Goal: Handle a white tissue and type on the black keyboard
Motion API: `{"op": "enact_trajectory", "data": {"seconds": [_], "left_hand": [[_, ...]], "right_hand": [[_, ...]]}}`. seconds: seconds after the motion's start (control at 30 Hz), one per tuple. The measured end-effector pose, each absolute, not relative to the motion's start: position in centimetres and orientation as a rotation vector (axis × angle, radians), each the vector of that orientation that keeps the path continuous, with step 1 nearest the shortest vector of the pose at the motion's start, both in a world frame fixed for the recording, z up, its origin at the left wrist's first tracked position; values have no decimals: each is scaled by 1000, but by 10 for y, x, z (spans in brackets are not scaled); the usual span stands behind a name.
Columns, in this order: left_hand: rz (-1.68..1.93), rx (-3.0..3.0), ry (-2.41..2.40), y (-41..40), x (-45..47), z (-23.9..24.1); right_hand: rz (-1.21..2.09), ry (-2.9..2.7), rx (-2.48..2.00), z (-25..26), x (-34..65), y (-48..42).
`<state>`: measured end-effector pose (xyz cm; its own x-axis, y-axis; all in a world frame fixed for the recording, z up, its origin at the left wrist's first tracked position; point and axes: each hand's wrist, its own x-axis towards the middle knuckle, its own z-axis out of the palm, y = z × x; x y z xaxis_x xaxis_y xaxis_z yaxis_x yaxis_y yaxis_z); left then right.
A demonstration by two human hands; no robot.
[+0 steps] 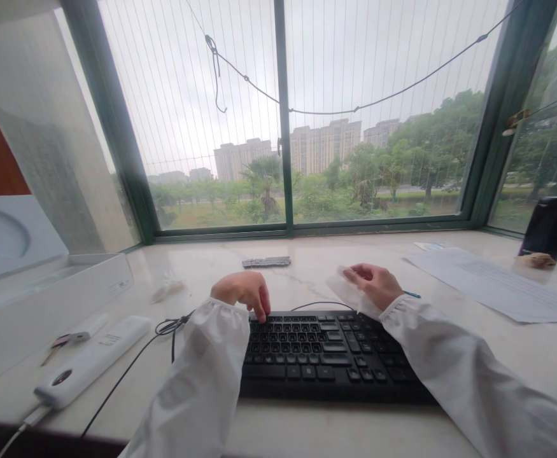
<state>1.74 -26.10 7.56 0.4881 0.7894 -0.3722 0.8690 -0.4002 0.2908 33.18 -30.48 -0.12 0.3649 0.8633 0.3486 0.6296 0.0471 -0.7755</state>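
A black keyboard [328,353] lies on the pale marble sill in front of me, its cable running off to the left. My left hand [244,291] is curled over the keyboard's upper left corner, fingertips pressing down on the top row of keys. My right hand [373,283] hovers just behind the keyboard's upper right corner, fingers pinched on a thin, see-through wipe or film [347,289] that hangs toward the keys. Both arms wear white sleeves.
A white power bank [91,359] with cable and keys lies at left, next to an open white box [44,299]. A small grey strip [266,261] and a crumpled scrap [167,289] sit further back. Papers [498,280], a pen and a black cup [550,226] are at right, under the window.
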Motion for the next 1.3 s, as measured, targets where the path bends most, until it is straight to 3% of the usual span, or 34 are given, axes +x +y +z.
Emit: {"op": "enact_trajectory", "data": {"seconds": [1.3], "left_hand": [[-236, 2259, 1473, -256, 20, 66]], "right_hand": [[259, -1437, -1555, -6, 331, -303]]}}
